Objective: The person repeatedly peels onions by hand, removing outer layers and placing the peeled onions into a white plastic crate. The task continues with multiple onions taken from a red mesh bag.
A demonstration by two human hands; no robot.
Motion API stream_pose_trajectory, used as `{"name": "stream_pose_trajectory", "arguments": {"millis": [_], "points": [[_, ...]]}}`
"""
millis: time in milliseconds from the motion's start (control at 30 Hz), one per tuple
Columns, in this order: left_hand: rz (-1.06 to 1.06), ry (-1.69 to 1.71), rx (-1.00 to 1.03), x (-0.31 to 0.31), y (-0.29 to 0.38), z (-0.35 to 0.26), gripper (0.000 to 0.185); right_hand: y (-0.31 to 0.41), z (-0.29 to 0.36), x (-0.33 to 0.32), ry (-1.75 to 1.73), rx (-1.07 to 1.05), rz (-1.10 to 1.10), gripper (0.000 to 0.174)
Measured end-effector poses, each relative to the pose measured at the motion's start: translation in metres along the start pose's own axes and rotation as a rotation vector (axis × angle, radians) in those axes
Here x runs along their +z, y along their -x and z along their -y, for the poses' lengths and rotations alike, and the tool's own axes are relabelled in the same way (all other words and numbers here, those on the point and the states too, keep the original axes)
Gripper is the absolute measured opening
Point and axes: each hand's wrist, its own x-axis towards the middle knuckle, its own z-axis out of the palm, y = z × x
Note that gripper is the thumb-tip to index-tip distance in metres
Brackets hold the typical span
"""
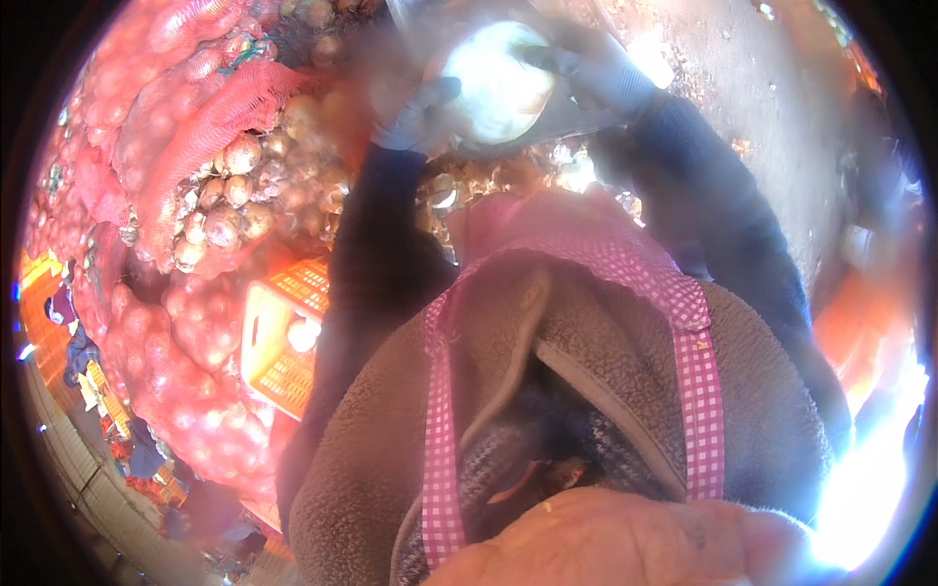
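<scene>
A large pale onion (500, 82), washed out by glare, is held up in front of me at the top of the head view. My left hand (418, 113), in a light work glove with dark fingertips, grips its left side. Against its upper right side are the fingers of my right hand (597, 69), gloved the same way and partly blurred. Below the onion, a dark edge of something shows between my forearms; I cannot tell what it is. Onion skins (513, 172) and loose bits lie under my hands, above my pink gingham apron (579, 227).
Loose onions (231, 190) spill from an open red mesh sack (198, 146) on my left. Full mesh sacks (168, 366) are heaped around it. An orange plastic crate (282, 381) stands by my left arm. Concrete ground (769, 110) lies right; people (77, 344) are far left.
</scene>
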Motion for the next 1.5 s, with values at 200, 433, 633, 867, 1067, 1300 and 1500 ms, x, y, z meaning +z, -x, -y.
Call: {"name": "stream_pose_trajectory", "arguments": {"millis": [200, 433, 633, 867, 1067, 1300, 1500], "points": [[0.061, -0.435, -0.062, 0.007, 0.004, -0.015, 0.065, 0.004, -0.053, 0.008, -0.162, 0.162, 0.066, 0.052], [0.078, -0.876, 0.18, 0.026, 0.003, -0.021, 0.056, 0.021, -0.07, 0.03, -0.485, 0.243, -0.123, 0.045], [-0.353, -0.031, -0.109, 0.029, -0.001, 0.019, 0.051, 0.007, -0.079, 0.036, -0.827, 0.376, -0.29, 0.034], [-0.4, 0.114, -0.078, 0.025, -0.005, 0.038, 0.054, -0.013, -0.055, 0.046, -0.897, 0.194, -0.236, 0.035], [-0.314, 0.281, -0.03, -0.02, -0.007, 0.018, 0.064, 0.033, -0.003, 0.028, -0.184, 0.045, -0.224, 0.034], [-0.171, -0.312, 0.136, -0.059, -0.019, 0.035, 0.061, 0.082, -0.009, 0.014, 0.1, -0.165, -0.128, 0.049], [-0.181, 0.049, 0.105, -0.051, -0.019, 0.039, 0.05, 0.103, -0.019, 0.006, 0.502, -0.237, -0.105, 0.045]]}}
